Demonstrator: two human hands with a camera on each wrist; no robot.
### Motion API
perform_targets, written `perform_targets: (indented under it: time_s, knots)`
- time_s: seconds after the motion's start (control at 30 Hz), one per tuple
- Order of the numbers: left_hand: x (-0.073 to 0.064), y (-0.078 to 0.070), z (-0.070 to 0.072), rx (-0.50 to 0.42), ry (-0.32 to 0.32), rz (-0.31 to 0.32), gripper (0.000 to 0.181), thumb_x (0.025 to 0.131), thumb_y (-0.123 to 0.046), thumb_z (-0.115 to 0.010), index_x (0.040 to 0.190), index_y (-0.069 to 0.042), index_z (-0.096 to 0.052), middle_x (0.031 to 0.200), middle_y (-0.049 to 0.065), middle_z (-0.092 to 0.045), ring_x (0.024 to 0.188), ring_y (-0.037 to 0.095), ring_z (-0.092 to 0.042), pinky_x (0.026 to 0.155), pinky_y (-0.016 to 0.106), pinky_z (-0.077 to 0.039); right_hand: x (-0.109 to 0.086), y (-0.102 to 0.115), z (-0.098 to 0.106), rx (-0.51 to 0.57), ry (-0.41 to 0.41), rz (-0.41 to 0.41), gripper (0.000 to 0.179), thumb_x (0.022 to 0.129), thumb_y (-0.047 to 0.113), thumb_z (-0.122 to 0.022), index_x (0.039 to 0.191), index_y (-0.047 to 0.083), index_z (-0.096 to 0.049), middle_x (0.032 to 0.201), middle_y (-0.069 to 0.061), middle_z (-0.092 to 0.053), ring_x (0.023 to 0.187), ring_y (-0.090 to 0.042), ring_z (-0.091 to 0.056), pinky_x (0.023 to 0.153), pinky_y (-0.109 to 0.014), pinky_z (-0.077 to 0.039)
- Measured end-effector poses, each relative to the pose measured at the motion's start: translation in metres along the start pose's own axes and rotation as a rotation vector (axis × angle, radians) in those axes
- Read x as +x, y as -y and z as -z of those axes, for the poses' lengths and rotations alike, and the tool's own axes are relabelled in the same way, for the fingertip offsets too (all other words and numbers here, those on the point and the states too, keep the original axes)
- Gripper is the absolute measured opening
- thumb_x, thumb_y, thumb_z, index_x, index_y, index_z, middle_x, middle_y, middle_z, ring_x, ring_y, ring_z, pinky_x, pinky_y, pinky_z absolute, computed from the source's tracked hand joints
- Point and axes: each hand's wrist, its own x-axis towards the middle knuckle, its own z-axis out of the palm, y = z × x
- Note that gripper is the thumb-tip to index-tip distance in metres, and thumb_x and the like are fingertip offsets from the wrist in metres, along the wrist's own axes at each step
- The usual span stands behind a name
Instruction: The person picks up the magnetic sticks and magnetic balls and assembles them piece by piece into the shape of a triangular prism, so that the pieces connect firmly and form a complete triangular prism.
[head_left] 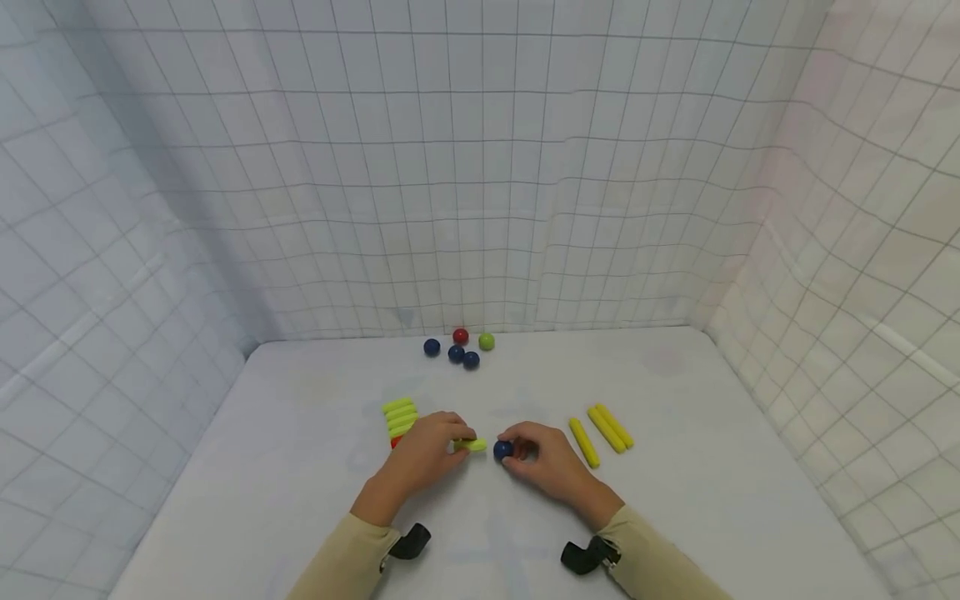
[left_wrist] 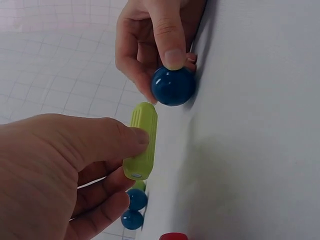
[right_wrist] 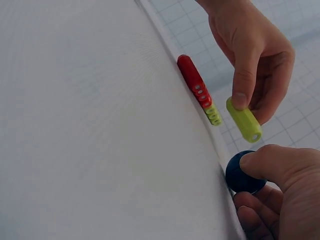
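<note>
Lime-green stick (left_wrist: 141, 150): held above the white table (head_left: 315, 417), one end pointing at the dark blue ball (head_left: 503, 451) and just beside it, not touching.
Left hand (head_left: 423, 454): pinches the lime-green stick, thumb on one side and fingers on the other.
Right hand (head_left: 551, 462): pinches the dark blue ball between thumb and fingers, low at the table surface; palm faces the left hand.
Row beside the left hand: lime-green sticks (head_left: 400, 407) laid side by side, with red sticks (right_wrist: 191, 72) continuing the row at the near end; in the head view the left hand partly covers it.
Yellow sticks, right of the right hand: a pair (head_left: 611, 428) side by side, and a single yellow stick (head_left: 584, 442) slightly apart, closer to the hand.
Far edge of table: three blue balls (head_left: 457, 354), two close together and one to their left; behind and beside them, a red ball (head_left: 461, 337) and a green ball (head_left: 487, 342).
Wrists: beige sleeves (head_left: 337, 558) with black devices (head_left: 410, 542).
Backdrop: white grid-patterned cloth (head_left: 480, 167).
</note>
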Motion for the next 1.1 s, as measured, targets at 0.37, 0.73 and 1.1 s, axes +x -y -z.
perform_targets:
  time_s: [0.37,0.73,1.1]
  knots:
    - [0.001,-0.004,-0.014,0.010,0.018,-0.010,0.017,0.093,-0.008,-0.086,0.110,-0.009,-0.084,0.105,0.000,-0.076,0.101,0.020,-0.070,0.095,0.040,-0.059,0.000,-0.002,0.000,0.025,-0.003,0.017,0.034,0.095,0.009,-0.086,0.125,0.022,-0.076,0.112,0.012,-0.072,0.091,-0.010,-0.067,0.081,-0.031,-0.058]
    - [0.001,-0.008,-0.017,0.029,0.008,-0.002,0.017,0.094,-0.010,-0.086,0.111,-0.009,-0.084,0.106,0.002,-0.075,0.102,0.021,-0.069,0.095,0.040,-0.059,0.000,-0.002,0.001,0.013,-0.009,0.024,0.034,0.095,0.010,-0.086,0.125,0.022,-0.076,0.110,0.014,-0.072,0.090,-0.009,-0.067,0.080,-0.030,-0.058]
    - [0.001,-0.004,-0.019,0.037,0.001,-0.008,0.017,0.095,-0.013,-0.086,0.112,-0.010,-0.084,0.108,0.001,-0.075,0.104,0.021,-0.069,0.097,0.039,-0.059,0.001,-0.001,0.000,0.014,-0.007,0.017,0.035,0.095,0.010,-0.087,0.125,0.025,-0.076,0.110,0.014,-0.071,0.091,-0.008,-0.067,0.080,-0.030,-0.058]
